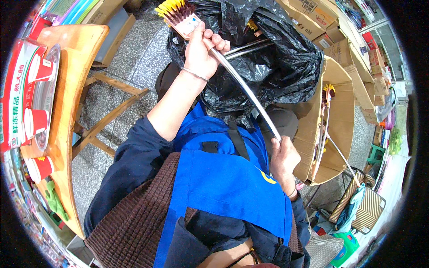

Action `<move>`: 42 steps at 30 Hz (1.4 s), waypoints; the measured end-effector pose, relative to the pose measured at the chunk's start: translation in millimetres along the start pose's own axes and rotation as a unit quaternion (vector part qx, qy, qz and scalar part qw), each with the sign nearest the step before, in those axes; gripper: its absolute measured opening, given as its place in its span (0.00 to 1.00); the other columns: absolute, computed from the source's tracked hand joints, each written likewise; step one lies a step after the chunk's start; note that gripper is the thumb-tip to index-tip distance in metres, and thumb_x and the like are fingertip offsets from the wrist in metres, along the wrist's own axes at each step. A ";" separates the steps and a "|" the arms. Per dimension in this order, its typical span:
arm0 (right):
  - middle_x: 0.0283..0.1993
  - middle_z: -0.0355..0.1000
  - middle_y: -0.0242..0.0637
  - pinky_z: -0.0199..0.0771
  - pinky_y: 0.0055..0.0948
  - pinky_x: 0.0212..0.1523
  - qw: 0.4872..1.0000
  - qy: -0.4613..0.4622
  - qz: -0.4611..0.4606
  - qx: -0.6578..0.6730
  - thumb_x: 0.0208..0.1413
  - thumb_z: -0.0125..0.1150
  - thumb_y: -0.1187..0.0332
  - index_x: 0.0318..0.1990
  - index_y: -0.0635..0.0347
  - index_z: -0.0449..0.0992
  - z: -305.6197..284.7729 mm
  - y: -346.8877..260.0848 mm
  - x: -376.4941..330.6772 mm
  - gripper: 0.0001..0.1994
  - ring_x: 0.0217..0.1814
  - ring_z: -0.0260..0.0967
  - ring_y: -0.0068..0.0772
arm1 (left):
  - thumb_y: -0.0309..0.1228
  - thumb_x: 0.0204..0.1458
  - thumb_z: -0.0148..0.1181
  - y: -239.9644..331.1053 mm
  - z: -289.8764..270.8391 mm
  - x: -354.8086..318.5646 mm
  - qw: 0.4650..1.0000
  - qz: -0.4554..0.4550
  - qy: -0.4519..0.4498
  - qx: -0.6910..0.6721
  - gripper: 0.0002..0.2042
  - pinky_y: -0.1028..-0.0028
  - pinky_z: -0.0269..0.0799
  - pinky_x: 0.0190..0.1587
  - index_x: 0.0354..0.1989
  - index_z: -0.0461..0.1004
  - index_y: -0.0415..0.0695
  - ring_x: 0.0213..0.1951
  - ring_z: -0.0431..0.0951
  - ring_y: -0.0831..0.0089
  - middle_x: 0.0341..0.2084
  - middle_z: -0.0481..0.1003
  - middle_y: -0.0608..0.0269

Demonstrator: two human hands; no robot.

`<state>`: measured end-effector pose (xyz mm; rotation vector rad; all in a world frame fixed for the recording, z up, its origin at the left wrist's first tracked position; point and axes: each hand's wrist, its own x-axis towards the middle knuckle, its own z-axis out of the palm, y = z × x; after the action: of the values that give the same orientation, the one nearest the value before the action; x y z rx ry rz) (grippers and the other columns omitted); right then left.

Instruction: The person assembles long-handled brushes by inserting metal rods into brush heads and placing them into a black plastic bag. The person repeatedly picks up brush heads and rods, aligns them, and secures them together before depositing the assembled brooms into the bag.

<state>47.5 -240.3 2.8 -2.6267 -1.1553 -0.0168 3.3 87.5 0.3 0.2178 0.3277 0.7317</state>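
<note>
A long-handled brush [245,85] with yellow and dark bristles slants across in front of me, its head at the upper left. Just below that head, my left hand [201,56] is closed round the handle. My right hand [284,157] grips the lower end of the metal handle, above my blue apron [223,178]. Beyond the brush lies a large black plastic bag [286,67], open, with more metal handles [250,48] and some yellow bristles [253,25] in it. At my right stands an open cardboard box [342,129] holding similar long-handled pieces [325,116].
On the left is a wooden table [69,76] with an oval tray [54,67], red and white paper cups [40,120] and a green glove [54,201]. Wooden legs [107,120] stick out below it. Cardboard boxes [308,22] line the upper right; a striped bag [368,207] lies lower right.
</note>
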 end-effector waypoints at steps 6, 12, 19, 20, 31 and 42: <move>0.23 0.70 0.47 0.68 0.42 0.25 0.991 -0.057 0.025 0.118 0.58 0.55 0.58 0.33 0.58 0.69 6.3 -1.6 -12.0 0.12 0.25 0.70 0.51 | 0.42 0.59 0.47 -1.5 -1.0 -2.5 0.998 0.023 -0.011 0.055 0.16 0.66 0.62 0.31 0.21 0.59 0.49 0.18 0.59 0.69 0.12 0.61 0.64; 0.19 0.67 0.49 0.64 0.39 0.22 0.951 -0.154 0.069 0.259 0.59 0.54 0.58 0.29 0.60 0.69 10.3 2.8 -22.1 0.15 0.21 0.67 0.48 | 0.38 0.59 0.47 -5.1 0.4 -8.6 0.996 0.019 -0.023 0.079 0.15 0.73 0.57 0.27 0.20 0.57 0.51 0.17 0.53 0.76 0.10 0.54 0.71; 0.19 0.59 0.25 0.56 0.23 0.21 0.814 -0.282 0.172 0.478 0.61 0.52 0.55 0.26 0.59 0.67 8.6 4.1 -23.7 0.18 0.21 0.55 0.18 | 0.37 0.59 0.46 -4.6 -3.4 -8.3 0.996 0.008 -0.068 0.056 0.14 0.75 0.55 0.26 0.21 0.57 0.50 0.16 0.52 0.78 0.10 0.53 0.73; 0.20 0.58 0.22 0.55 0.20 0.21 0.778 -0.303 0.194 0.515 0.62 0.52 0.55 0.25 0.58 0.67 6.1 4.0 -22.6 0.18 0.21 0.53 0.15 | 0.36 0.59 0.45 -4.7 -3.8 -7.9 0.995 0.012 -0.083 0.055 0.14 0.75 0.55 0.26 0.21 0.57 0.50 0.16 0.52 0.78 0.09 0.53 0.73; 0.20 0.56 0.19 0.49 0.15 0.20 0.660 -0.416 0.249 0.573 0.62 0.50 0.54 0.25 0.54 0.67 -1.5 6.9 -13.1 0.17 0.20 0.49 0.11 | 0.37 0.58 0.47 -5.1 -10.4 -4.0 0.995 0.000 -0.096 0.038 0.14 0.74 0.55 0.25 0.20 0.59 0.50 0.15 0.54 0.78 0.09 0.54 0.72; 0.20 0.65 0.34 0.64 0.28 0.27 0.854 -0.200 0.065 0.475 0.61 0.50 0.59 0.29 0.64 0.73 32.0 -2.9 44.3 0.16 0.24 0.60 0.25 | 0.39 0.63 0.45 -15.1 -13.1 -26.9 0.976 -0.086 -0.185 0.071 0.14 0.78 0.51 0.23 0.25 0.67 0.48 0.15 0.51 0.82 0.10 0.54 0.77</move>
<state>72.5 -198.4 -22.1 -1.8092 -0.7658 0.9194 -10.9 59.2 -10.7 0.4497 0.0412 0.4844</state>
